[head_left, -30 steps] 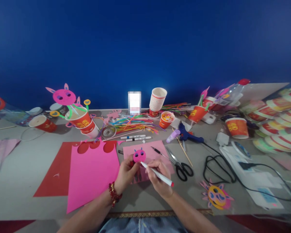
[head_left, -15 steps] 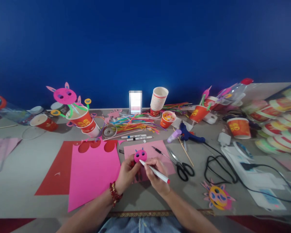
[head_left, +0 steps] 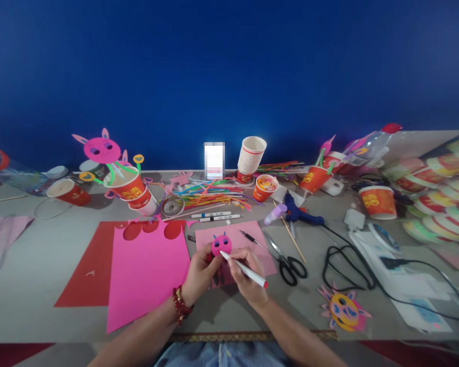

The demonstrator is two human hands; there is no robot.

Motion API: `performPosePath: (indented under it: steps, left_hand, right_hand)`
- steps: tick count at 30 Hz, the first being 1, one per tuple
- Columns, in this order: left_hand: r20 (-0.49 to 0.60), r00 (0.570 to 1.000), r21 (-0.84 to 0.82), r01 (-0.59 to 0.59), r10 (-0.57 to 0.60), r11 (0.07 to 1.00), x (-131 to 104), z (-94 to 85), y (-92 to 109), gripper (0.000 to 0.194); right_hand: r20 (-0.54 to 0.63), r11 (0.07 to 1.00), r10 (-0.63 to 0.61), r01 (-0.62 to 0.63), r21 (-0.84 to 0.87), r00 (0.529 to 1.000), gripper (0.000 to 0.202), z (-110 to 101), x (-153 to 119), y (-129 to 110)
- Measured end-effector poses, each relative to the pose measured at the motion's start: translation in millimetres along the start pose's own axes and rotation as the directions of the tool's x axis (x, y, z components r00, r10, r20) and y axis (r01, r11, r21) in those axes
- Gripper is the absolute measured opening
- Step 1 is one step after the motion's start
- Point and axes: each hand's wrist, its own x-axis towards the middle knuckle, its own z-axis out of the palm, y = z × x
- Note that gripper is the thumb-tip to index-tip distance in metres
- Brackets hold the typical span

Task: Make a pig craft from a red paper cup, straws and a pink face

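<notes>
A small round pink paper face (head_left: 221, 243) with blue ears and dark eyes is pinched between the fingers of my left hand (head_left: 201, 272), at its lower left edge. Part of the face's lower side is hidden by my fingers. In my right hand (head_left: 249, 278) is a white marker pen (head_left: 252, 276) with a red end, its tip at the lower part of the face. Under both hands lies a light pink sheet (head_left: 260, 237). A black pen (head_left: 248, 236) and black-handled scissors (head_left: 291, 267) lie to the right of my right hand.
Bright pink paper (head_left: 149, 285) overlaps red paper (head_left: 86, 275) on the left. Two markers (head_left: 216, 216) lie behind the face, with colourful pipe cleaners (head_left: 210, 193) beyond. A blue glue gun (head_left: 300, 211), its cord and a paper mask-like cutout (head_left: 344, 310) are on the right.
Almost nothing differs. Both hands keep their places, with the marker tip still at the pink face; the view has shifted very slightly.
</notes>
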Motion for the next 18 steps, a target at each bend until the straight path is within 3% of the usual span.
performPosePath:
  steps: [18]
  left_hand:
    - [-0.016, 1.000, 0.001, -0.010, 0.010, 1.000, 0.2, 0.5, 0.5, 0.045]
  right_hand:
    - [0.023, 0.998, 0.052, -0.053, 0.017, 0.998, 0.005, 0.2, -5.4, 3.5]
